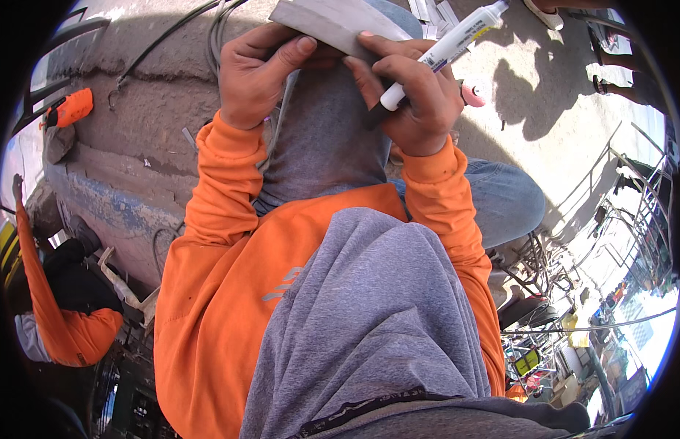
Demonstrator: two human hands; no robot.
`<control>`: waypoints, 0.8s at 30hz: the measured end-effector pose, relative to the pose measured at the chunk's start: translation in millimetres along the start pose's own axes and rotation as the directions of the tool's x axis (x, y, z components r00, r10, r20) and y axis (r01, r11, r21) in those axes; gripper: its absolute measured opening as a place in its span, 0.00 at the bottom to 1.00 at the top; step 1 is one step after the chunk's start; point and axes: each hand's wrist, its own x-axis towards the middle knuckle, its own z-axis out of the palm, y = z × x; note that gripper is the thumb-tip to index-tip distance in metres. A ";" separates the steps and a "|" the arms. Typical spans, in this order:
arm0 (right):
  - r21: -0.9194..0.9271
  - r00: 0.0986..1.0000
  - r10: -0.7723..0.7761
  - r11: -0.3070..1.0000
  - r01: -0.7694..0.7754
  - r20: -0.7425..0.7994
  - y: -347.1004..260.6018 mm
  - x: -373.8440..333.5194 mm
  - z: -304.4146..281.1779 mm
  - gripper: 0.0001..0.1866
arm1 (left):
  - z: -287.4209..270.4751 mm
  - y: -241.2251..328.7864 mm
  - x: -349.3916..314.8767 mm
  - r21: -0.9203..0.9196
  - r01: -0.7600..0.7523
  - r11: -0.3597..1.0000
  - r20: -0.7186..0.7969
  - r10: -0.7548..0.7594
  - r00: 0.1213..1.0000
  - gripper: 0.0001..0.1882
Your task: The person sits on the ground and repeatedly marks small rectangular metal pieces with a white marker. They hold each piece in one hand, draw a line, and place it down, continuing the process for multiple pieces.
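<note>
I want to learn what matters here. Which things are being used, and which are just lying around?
In use:
- flat grey piece, in the left hand
- white marker, in the right hand

Lying about:
- orange tool
- black cables
- pale strips on the ground

Light: hard daylight is cast from above; the ground (545, 95) is lit brightly.
Shadows: sharp dark shapes are thrown on the ground at upper right; the wall (135, 110) at left is shaded.
Glare: the lower right is washed out to white.
Distortion: straight rails are bent toward the rim; a black circular border is seen.
Focus: the hands and marker (446, 50) are rendered sharply; the rim is softened.
</note>
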 end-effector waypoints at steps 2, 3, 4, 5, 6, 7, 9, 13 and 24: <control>-0.001 1.000 0.010 1.000 -0.010 -0.008 -0.4 0.0 0.9 0.14 | -0.2 2.8 0.8 -0.001 0.006 1.000 -0.005 -0.006 1.000 0.12; -0.004 1.000 0.011 1.000 -0.011 -0.006 -0.5 0.1 1.2 0.14 | -0.1 4.4 1.3 0.009 0.010 1.000 -0.010 -0.010 1.000 0.12; -0.007 1.000 0.003 1.000 -0.003 -0.002 -0.2 0.4 1.1 0.15 | 0.6 6.1 2.0 0.020 0.011 1.000 -0.008 -0.011 1.000 0.12; -0.012 1.000 -0.009 1.000 0.009 0.009 -0.2 0.7 0.9 0.16 | 1.8 7.8 2.6 0.030 0.012 0.999 -0.006 -0.012 1.000 0.12; -0.017 1.000 -0.019 1.000 0.019 0.020 0.1 1.0 0.5 0.18 | 4.2 8.9 3.0 0.047 0.015 0.999 -0.036 -0.013 0.999 0.11; -0.018 1.000 -0.019 1.000 0.019 0.020 0.0 1.1 0.3 0.18 | 7.9 9.5 2.7 0.064 0.018 0.998 -0.067 -0.014 0.998 0.11; -0.022 0.999 -0.021 1.000 0.022 0.025 -0.1 1.1 -0.3 0.18 | 17.7 9.3 1.2 0.072 0.039 0.997 -0.166 -0.027 0.986 0.10; -0.023 0.999 -0.003 1.000 0.004 0.039 -1.3 0.5 -0.9 0.17 | 33.5 10.2 -0.1 0.062 0.089 0.994 -0.350 -0.062 0.935 0.09; 0.208 0.967 0.242 0.953 -0.222 -0.075 13.3 2.2 -33.7 0.23 | 34.9 23.1 20.8 -0.134 0.195 0.972 -0.473 -0.235 0.849 0.09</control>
